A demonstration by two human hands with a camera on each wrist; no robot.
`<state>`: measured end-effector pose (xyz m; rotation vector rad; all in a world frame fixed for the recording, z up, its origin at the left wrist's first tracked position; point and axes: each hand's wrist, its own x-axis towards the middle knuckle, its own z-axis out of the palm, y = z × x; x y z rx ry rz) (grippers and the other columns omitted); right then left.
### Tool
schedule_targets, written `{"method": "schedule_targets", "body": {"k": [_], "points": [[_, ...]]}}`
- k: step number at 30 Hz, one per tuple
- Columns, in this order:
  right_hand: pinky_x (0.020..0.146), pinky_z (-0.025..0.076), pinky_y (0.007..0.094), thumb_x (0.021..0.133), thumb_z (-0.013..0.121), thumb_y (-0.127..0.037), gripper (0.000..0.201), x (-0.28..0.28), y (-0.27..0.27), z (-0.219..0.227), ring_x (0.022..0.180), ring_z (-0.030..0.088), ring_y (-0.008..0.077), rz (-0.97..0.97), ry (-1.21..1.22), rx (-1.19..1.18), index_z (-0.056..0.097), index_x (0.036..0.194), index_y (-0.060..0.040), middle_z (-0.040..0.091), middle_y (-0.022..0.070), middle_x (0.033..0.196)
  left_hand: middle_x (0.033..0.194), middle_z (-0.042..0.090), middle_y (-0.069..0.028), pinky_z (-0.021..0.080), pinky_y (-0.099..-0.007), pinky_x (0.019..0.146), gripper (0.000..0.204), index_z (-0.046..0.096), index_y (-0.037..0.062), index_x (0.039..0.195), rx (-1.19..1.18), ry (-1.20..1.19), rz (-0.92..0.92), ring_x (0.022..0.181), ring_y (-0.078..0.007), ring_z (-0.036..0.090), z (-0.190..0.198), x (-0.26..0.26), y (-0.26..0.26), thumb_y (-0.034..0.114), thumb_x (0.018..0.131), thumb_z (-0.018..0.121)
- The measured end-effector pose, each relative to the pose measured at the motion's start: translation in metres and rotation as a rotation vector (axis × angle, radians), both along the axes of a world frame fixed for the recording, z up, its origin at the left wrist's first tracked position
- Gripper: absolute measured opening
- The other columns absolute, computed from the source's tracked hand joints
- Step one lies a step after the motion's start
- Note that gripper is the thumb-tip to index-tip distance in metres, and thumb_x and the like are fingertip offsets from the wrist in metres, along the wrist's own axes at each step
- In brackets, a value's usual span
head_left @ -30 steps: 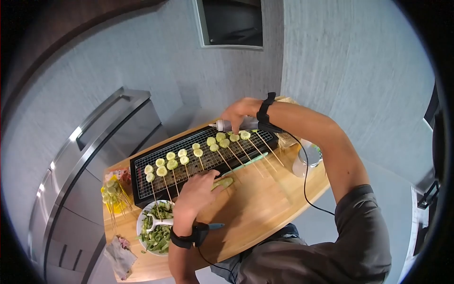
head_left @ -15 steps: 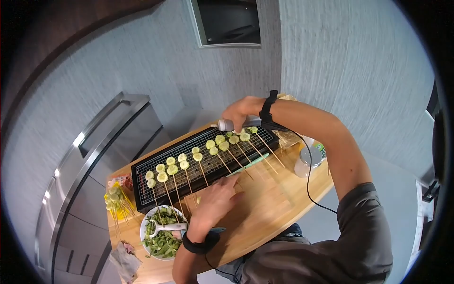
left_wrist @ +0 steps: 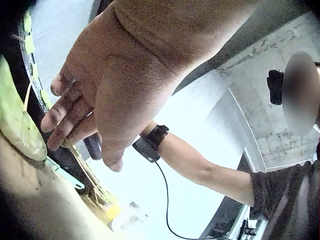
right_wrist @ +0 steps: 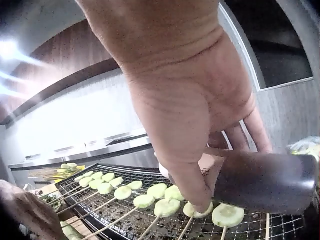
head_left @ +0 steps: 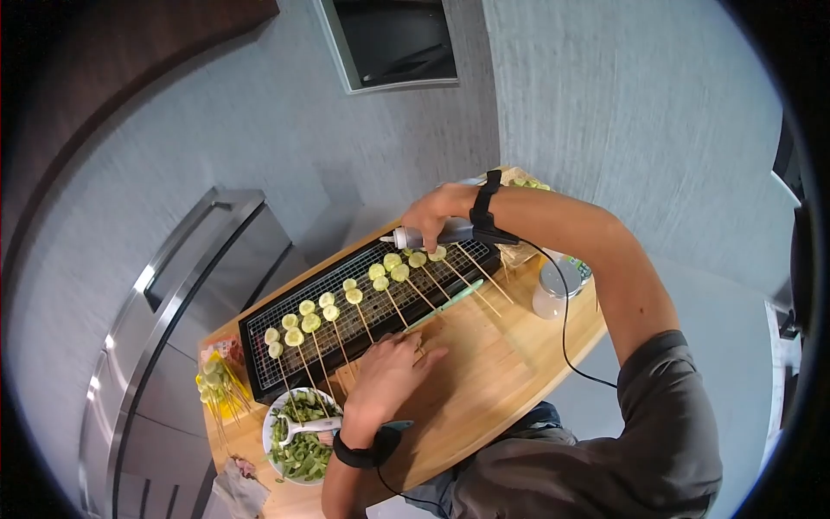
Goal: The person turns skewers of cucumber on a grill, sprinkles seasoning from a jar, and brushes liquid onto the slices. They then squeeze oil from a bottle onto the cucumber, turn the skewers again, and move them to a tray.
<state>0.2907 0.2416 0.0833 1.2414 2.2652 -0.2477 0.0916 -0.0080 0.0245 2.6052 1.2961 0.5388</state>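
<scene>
My right hand grips a squeeze bottle of dark sauce. The bottle lies nearly level over the grill, its white nozzle pointing left. Below it, skewered cucumber slices rest on the wire mesh in a slanting row, with the wooden sticks reaching over the front edge. Palm down, my left hand has its fingertips among the stick ends at the grill's front side, with the thumb spread away. Beside those fingers in the left wrist view lies a large green cucumber piece.
A bowl of green peelings with a white peeler across it stands at left. More cucumber skewers lie beyond, near a crumpled cloth. A mint-green knife lies before the grill; a lidded jar stands at right.
My left hand has moved right along the grill's front edge, away from where the cucumber piece showed beside it. The right hand still holds the bottle in nearly the same place.
</scene>
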Motion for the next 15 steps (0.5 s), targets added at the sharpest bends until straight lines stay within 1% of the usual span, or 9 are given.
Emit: {"method": "schedule_targets", "body": {"k": [1,2,3,4,6,10,12,13,15], "points": [[0.088,0.054,0.0476,0.080,0.084,-0.035,0.065,-0.001,0.002,0.000,0.108,0.067,0.0326,0.001,-0.001,0.003,0.064,0.132,-0.0035,0.069,0.0152,0.126,0.104,0.072,-0.0223,0.054,-0.0475,0.086,0.045,0.070,0.0022,0.114,-0.065,0.035,0.014,0.099,-0.0407,0.067,0.002,-0.001,0.001,0.044,0.099,0.063],[0.088,0.054,0.0477,0.080,0.083,-0.035,0.065,-0.002,0.005,-0.005,0.109,0.067,0.0331,0.074,-0.078,0.049,0.064,0.133,-0.0036,0.068,0.0156,0.126,0.109,0.071,-0.0224,0.053,-0.0473,0.088,0.045,0.070,0.0040,0.118,-0.132,0.074,0.026,0.103,-0.0419,0.066,0.003,-0.001,0.002,0.044,0.099,0.063],[0.088,0.054,0.0478,0.079,0.083,-0.034,0.065,-0.002,0.007,-0.009,0.109,0.067,0.0335,0.145,-0.151,0.095,0.063,0.134,-0.0037,0.068,0.0160,0.127,0.109,0.071,-0.0224,0.053,-0.0473,0.088,0.045,0.070,0.0040,0.118,-0.132,0.080,0.024,0.103,-0.0419,0.066,0.003,-0.001,0.001,0.044,0.099,0.063],[0.088,0.054,0.0478,0.079,0.083,-0.034,0.065,-0.001,0.008,-0.007,0.109,0.067,0.0335,0.143,-0.147,0.097,0.063,0.134,-0.0037,0.068,0.0160,0.127,0.108,0.071,-0.0223,0.053,-0.0473,0.088,0.046,0.070,0.0039,0.118,-0.130,0.070,0.038,0.103,-0.0416,0.067,0.003,-0.002,0.000,0.045,0.098,0.064],[0.088,0.054,0.0484,0.079,0.083,-0.034,0.069,-0.001,0.011,0.000,0.112,0.066,0.0345,-0.051,0.111,-0.057,0.061,0.137,-0.0035,0.066,0.0171,0.130,0.107,0.072,-0.0222,0.054,-0.0473,0.088,0.047,0.070,0.0038,0.118,-0.126,0.054,0.055,0.102,-0.0414,0.067,0.001,-0.004,0.000,0.046,0.098,0.064],[0.089,0.054,0.0494,0.079,0.083,-0.034,0.072,0.000,0.010,0.000,0.113,0.065,0.0352,0.035,0.103,-0.053,0.059,0.138,-0.0018,0.065,0.0174,0.132,0.106,0.072,-0.0210,0.054,-0.0468,0.086,0.047,0.070,0.0042,0.118,-0.111,0.037,0.030,0.100,-0.0406,0.068,0.001,-0.008,0.000,0.047,0.098,0.065],[0.087,0.053,0.0499,0.074,0.084,-0.030,0.063,-0.002,0.007,0.002,0.106,0.068,0.0340,-0.048,0.173,0.035,0.065,0.129,-0.0055,0.071,0.0190,0.117,0.106,0.072,-0.0205,0.055,-0.0466,0.085,0.047,0.070,0.0042,0.118,-0.108,0.036,0.030,0.099,-0.0403,0.068,0.001,-0.008,0.000,0.047,0.097,0.065],[0.087,0.053,0.0499,0.074,0.084,-0.030,0.063,-0.002,0.007,0.002,0.106,0.068,0.0340,-0.047,0.173,0.036,0.065,0.129,-0.0055,0.071,0.0190,0.117,0.106,0.073,-0.0201,0.055,-0.0464,0.084,0.048,0.071,0.0041,0.117,-0.101,0.043,0.032,0.098,-0.0401,0.069,0.001,-0.008,0.000,0.047,0.097,0.065],[0.088,0.053,0.0491,0.075,0.084,-0.031,0.065,-0.005,0.008,0.002,0.108,0.068,0.0348,0.070,0.007,0.080,0.063,0.130,-0.0025,0.070,0.0193,0.119,0.106,0.073,-0.0196,0.055,-0.0463,0.084,0.048,0.071,0.0040,0.117,-0.093,0.051,0.034,0.098,-0.0398,0.069,0.000,-0.010,0.000,0.047,0.097,0.066]]}}
